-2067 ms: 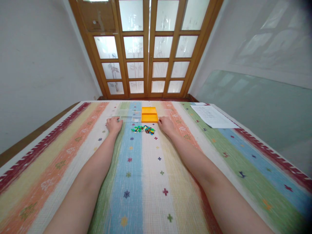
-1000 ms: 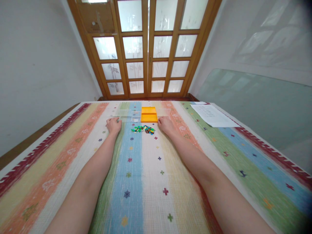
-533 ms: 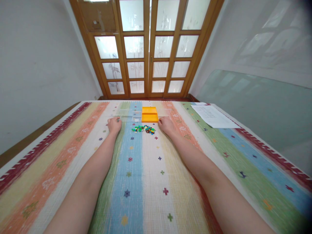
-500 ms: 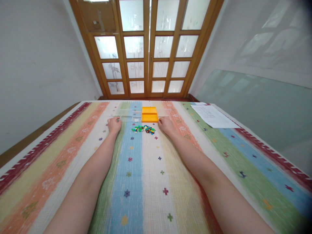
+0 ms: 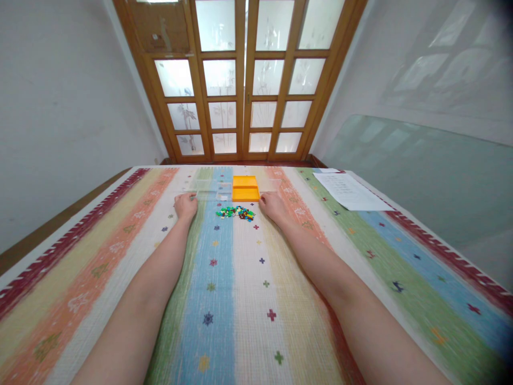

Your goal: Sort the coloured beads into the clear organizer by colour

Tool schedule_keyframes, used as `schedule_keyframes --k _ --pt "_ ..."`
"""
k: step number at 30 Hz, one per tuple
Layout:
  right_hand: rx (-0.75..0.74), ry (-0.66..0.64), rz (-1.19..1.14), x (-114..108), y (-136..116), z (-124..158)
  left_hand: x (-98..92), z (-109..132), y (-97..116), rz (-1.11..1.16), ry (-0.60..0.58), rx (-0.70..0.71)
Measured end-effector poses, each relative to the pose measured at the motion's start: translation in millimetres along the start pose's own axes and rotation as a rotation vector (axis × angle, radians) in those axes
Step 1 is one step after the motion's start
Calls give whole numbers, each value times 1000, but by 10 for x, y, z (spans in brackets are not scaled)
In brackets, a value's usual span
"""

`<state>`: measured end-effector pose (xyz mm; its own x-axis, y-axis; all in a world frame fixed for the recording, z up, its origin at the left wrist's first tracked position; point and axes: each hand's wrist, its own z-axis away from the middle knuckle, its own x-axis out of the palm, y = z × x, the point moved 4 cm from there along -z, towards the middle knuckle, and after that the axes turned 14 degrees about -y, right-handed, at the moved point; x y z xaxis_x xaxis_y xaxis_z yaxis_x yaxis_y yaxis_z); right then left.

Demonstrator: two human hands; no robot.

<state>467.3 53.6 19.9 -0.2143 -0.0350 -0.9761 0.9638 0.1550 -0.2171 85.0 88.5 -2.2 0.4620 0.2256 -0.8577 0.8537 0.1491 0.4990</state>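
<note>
My left hand (image 5: 185, 207) is closed, fingers curled, at the near left end of a clear plastic box (image 5: 206, 195). Whether anything is inside its curled fingers is hidden. My right hand (image 5: 272, 205) is also closed, beside the near right corner of an orange open box (image 5: 246, 195), which has a raised lid or second half behind it. Its fingertips are too small to show what they hold, if anything. Between the hands and nearer to me lies a loose pile of small building bricks (image 5: 235, 213), green, white, brown, yellow and blue.
To the left of the orange box stands a small clear compartment (image 5: 224, 191). Another faint transparent container (image 5: 273, 185) is at its right. White printed sheets (image 5: 350, 191) lie on the right of the striped tablecloth (image 5: 216, 342). Beyond the table is a glazed wooden door (image 5: 244, 96).
My left hand has shifted very slightly to the left. My right hand, the boxes and the brick pile stay in place.
</note>
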Motion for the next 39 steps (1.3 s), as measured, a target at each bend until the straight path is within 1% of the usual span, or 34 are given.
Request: schedule_keyframes --k 4,10,13,15,16,17,18,22,25,28,30,32,35,39 --pt "-7 15 -1 -3 -1 12 -2 -12 -15 17 -6 -1" --pt "19 -3 1 -18 -11 25 -25 18 16 29 -23 15" --pt "29 13 14 -35 -26 42 -98 82 93 -22 30 50" --pt "34 32 33 -55 -46 63 -152 133 186 -67 74 102" --pt "37 44 46 -68 -61 77 -164 156 247 -82 76 141" --pt "42 59 60 -83 -77 92 -160 176 318 -89 55 189" --pt "44 75 74 -99 -96 107 -137 195 399 -88 10 250" --pt "-14 113 122 -123 -187 143 53 273 732 -70 -258 548" --pt "-85 140 140 -100 -228 141 157 312 852 -130 -394 726" --pt "-122 172 139 -56 -238 124 156 323 786 -141 -479 789" --pt "-145 174 130 -17 -250 109 115 354 687 -80 -531 805" --pt "-177 173 111 18 -273 101 74 431 606 -10 -581 868" --pt "-277 156 90 60 -336 110 22 541 543 62 -543 943" --pt "-428 123 101 84 -430 155 66 571 521 100 -524 941"
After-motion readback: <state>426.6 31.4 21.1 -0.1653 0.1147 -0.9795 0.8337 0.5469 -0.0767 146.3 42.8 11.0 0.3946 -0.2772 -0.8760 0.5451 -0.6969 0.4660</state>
